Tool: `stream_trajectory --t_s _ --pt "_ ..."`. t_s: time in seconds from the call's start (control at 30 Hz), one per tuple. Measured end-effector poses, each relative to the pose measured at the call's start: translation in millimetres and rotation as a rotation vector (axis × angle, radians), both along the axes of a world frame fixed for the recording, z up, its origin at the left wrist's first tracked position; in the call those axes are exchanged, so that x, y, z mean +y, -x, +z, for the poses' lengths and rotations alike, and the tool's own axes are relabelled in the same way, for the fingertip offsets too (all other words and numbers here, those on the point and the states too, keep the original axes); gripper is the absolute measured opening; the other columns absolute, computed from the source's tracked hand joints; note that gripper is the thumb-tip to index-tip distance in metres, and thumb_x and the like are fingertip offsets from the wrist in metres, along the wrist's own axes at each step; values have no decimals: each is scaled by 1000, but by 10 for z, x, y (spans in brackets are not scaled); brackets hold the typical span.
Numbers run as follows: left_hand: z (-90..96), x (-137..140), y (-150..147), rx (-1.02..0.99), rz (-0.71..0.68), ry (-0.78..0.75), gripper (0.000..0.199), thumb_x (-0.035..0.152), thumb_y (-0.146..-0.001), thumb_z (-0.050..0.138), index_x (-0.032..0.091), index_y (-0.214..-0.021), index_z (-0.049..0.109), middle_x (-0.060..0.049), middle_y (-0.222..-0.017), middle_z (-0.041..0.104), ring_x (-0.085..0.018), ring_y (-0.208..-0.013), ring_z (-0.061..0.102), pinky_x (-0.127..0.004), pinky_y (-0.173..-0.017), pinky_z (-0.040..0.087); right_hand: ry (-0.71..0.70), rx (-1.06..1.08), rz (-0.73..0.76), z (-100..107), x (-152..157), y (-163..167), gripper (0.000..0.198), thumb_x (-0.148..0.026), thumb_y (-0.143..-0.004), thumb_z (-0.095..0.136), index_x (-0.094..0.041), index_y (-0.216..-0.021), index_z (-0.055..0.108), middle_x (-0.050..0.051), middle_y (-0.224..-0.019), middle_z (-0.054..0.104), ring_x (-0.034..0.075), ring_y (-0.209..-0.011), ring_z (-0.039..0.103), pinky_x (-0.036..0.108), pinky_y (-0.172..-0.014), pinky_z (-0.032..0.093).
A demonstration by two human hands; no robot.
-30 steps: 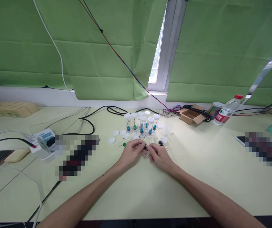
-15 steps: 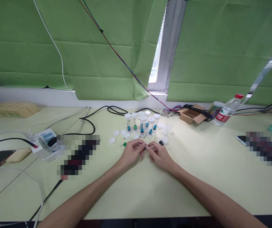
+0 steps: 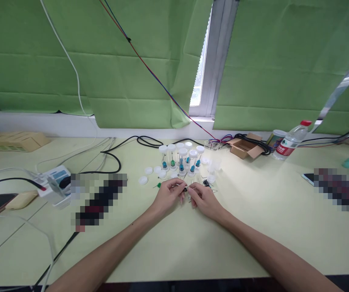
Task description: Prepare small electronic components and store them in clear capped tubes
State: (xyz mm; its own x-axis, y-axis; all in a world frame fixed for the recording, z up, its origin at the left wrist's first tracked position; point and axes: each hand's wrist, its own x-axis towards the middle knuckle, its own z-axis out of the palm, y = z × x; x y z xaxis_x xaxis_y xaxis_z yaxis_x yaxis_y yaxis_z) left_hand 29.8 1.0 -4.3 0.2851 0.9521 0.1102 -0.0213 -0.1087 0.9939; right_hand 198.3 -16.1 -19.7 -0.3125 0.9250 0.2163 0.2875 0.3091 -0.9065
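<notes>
My left hand (image 3: 169, 194) and my right hand (image 3: 204, 198) meet over the table, fingertips almost touching. Both pinch at a small dark piece (image 3: 185, 189), mostly hidden by the fingers; its kind is too small to make out. Just beyond my hands stand several clear vials with white caps (image 3: 182, 162), holding blue or green parts on thin metal pins. A loose green part with a pin (image 3: 158, 185) lies left of my left hand. A black part (image 3: 206, 183) and bent thin wires are by my right hand. White caps (image 3: 143, 180) lie flat on the table.
An opened cardboard box (image 3: 244, 147), a can (image 3: 276, 140) and a red-capped water bottle (image 3: 292, 142) stand at the back right. A power strip (image 3: 52, 182) with cables is on the left. Black cable (image 3: 150, 141) loops behind the vials. A phone (image 3: 308, 178) lies far right.
Both hands keep the same pinch in nearly the same place, with only slight finger movement. The whole view has shifted a little.
</notes>
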Motion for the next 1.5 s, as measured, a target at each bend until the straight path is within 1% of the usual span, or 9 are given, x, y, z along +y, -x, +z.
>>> stream_trajectory --t_s 0.1,0.2,0.3,0.47,0.7,1.0,1.2,1.37,1.5 --pt "-5 -2 -7 -13 14 -6 22 36 -82 65 14 -76 64 0 -62 58 -11 -51 53 -25 -53 45 22 25 -8 -17 -5 0 22 -43 -92 51 -21 -98 51 -7 -53 54 13 -47 51 24 -52 40" --pt "-8 -1 -9 -28 27 -5 22 36 -81 66 15 -76 65 0 -65 59 -11 -51 53 -25 -53 45 13 30 -3 -30 -1 -2 22 -42 -90 54 -22 -98 49 -8 -53 53 12 -47 51 24 -51 40" --pt "4 -6 -9 -19 18 -10 22 36 -81 66 15 -75 65 0 -62 59 -11 -51 53 -25 -54 45 -5 25 14 -25 8 -4 20 -40 -93 49 -21 -90 51 -6 -53 53 12 -47 50 24 -52 40" --pt "44 -19 -11 -5 11 -11 23 37 -81 66 15 -74 65 0 -59 59 -12 -51 54 -25 -54 45 -39 -11 8 -1 10 2 39 -43 -98 40 -20 -67 51 -2 -53 55 12 -48 51 24 -55 41" --pt "36 -11 -14 -5 26 -20 21 36 -81 66 15 -75 66 -1 -66 62 -11 -52 54 -25 -55 45 3 33 -20 6 -12 1 25 -46 -90 54 -22 -96 49 -7 -53 53 13 -47 51 24 -51 41" --pt "61 -29 -29 17 20 -14 22 36 -81 66 15 -73 65 0 -57 59 -12 -50 54 -26 -55 45 -38 -10 -7 32 -4 -11 39 -46 -97 40 -21 -69 50 -2 -53 53 12 -49 51 26 -56 42" --pt "56 -14 -28 -12 43 3 22 37 -78 68 15 -75 66 -1 -63 61 -12 -52 54 -26 -53 46 21 31 -19 15 -11 -12 26 -46 -90 53 -21 -96 49 -8 -52 51 13 -45 50 24 -50 39" --pt "65 -25 -34 -6 40 0 22 37 -79 67 15 -74 65 -1 -62 61 -12 -52 54 -26 -54 46 3 36 -6 3 -5 -12 25 -47 -92 50 -22 -90 50 -7 -51 51 13 -45 50 25 -50 41" --pt "73 -34 -38 13 38 -7 22 37 -80 66 15 -74 65 0 -57 60 -12 -50 54 -26 -55 46 -32 7 -2 11 5 -11 35 -47 -95 42 -21 -73 50 -3 -52 52 13 -47 50 26 -53 41"
